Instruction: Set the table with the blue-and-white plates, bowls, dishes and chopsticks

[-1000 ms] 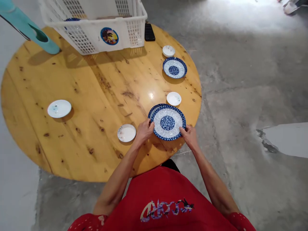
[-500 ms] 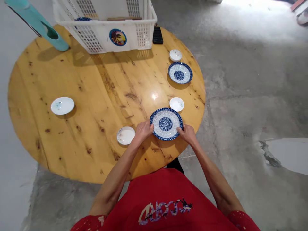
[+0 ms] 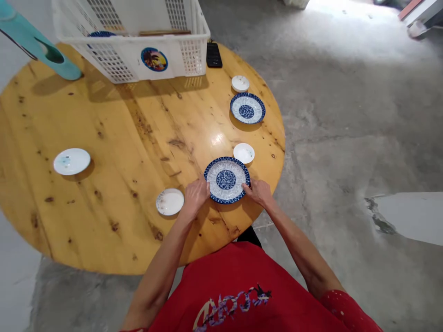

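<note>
A blue-and-white patterned plate (image 3: 226, 180) lies flat near the front right edge of a round wooden table (image 3: 131, 152). My left hand (image 3: 195, 197) grips its left rim with curled fingers. My right hand (image 3: 258, 192) holds the right rim the same way. A small white saucer (image 3: 243, 153) sits just beyond the plate, and another white saucer (image 3: 170, 202) lies left of my left hand.
A second patterned plate (image 3: 247, 108) and a small white dish (image 3: 240, 83) lie farther back on the right. A white saucer (image 3: 71, 161) sits at the left. A white plastic crate (image 3: 138, 50), a black remote (image 3: 213, 55) and a teal object (image 3: 38, 46) stand at the back. Bare concrete floor (image 3: 346, 138) lies to the right.
The upper plate, offset over another a second ago, has been lowered and now sits squarely, showing as one plate. Both hands stayed on its rim. The view shifted slightly.
</note>
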Tool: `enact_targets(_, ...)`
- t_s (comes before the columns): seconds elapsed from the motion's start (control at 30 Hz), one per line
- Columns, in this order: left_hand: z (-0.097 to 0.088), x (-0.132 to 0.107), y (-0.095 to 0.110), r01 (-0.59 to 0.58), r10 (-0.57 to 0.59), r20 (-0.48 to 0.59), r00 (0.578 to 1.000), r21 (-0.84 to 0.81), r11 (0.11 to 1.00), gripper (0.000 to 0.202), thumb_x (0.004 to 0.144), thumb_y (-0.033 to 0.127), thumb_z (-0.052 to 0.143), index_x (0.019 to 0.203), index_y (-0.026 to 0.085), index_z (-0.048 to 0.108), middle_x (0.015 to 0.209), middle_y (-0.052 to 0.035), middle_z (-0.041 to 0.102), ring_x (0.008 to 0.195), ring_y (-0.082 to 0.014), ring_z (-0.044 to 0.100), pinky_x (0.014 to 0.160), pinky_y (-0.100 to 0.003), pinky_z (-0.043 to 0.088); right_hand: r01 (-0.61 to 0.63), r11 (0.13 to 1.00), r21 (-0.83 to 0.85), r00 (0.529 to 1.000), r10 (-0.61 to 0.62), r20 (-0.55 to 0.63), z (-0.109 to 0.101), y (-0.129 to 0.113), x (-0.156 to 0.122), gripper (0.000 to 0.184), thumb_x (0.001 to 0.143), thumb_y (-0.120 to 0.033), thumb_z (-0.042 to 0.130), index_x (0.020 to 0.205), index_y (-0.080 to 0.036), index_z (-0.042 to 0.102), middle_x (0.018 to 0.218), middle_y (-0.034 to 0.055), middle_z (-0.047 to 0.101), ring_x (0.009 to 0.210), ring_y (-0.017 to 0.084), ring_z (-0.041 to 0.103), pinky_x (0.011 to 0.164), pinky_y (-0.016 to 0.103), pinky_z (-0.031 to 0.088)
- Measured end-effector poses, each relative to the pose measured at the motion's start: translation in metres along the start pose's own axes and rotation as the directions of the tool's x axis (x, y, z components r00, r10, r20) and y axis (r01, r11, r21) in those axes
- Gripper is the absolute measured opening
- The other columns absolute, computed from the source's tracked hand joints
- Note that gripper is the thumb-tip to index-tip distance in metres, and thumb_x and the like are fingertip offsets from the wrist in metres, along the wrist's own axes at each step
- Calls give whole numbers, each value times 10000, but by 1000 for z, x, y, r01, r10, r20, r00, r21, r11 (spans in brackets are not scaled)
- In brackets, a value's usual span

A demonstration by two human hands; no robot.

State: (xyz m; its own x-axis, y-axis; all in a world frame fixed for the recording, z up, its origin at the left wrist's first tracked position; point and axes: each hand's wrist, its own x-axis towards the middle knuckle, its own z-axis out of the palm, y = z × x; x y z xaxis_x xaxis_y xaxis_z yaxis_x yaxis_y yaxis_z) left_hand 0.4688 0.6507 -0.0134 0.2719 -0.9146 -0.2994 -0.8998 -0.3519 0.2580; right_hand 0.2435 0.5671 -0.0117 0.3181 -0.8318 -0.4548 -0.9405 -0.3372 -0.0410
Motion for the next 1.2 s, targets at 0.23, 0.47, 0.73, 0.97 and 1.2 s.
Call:
enact_targets(0.23, -7, -3, 3, 3, -15, 87, 996, 135, 991, 424, 1010, 334, 326, 1297, 58, 472, 936, -210, 727, 915, -344, 715, 746, -383, 504, 4, 1000, 20, 1000, -4, 6, 5, 2, 1, 465, 995, -520, 401, 1098, -144, 655, 989, 165, 727, 958, 304, 684, 791, 334, 438)
enact_targets(0.47, 4, 0, -11, 28, -26, 28, 999, -90, 996, 431, 998, 428, 375, 1248, 122, 547, 1111, -182, 708, 1002, -327, 692, 789, -361, 494, 22, 869, 494, 997, 18, -76, 31, 5, 4, 419, 934, -530, 463, 821, -167, 639, 700, 69, 649, 696, 227, 605, 647, 295, 423)
enact_targets(0.73, 28, 15, -24, 49, -27, 49, 998, -533, 845, 325, 934, 379, 395, 935, 161, 636, 940, -86, 716, 886, -244, 665, 740, -292, 462, 69, 430, 900, 991, 77, -112, 51, -9, 4, 275, 762, -432, 561, 677, -172, 591, 588, -8, 557, 594, 153, 499, 537, 235, 386)
enact_targets(0.97, 32, -27, -10, 87, -72, 49, 996, -505, 858, 294, 924, 370, 412, 889, 167, 621, 860, -79, 693, 813, -220, 645, 715, -285, 431, 39, 377, 926, 992, 95, -81, 64, -1, -37, 271, 708, -432, 537, 579, -203, 472, 523, -26, 459, 510, 117, 397, 484, 230, 299)
enact_targets(1.2, 40, -52, 64, 77, -57, 54, 997, -544, 835, 260, 918, 363, 444, 877, 181, 626, 779, -47, 674, 755, -207, 638, 692, -279, 435, -22, 328, 944, 992, 124, -20, 60, 68, -76, 321, 723, -499, 535, 653, -186, 550, 555, 4, 537, 487, 155, 508, 436, 246, 391)
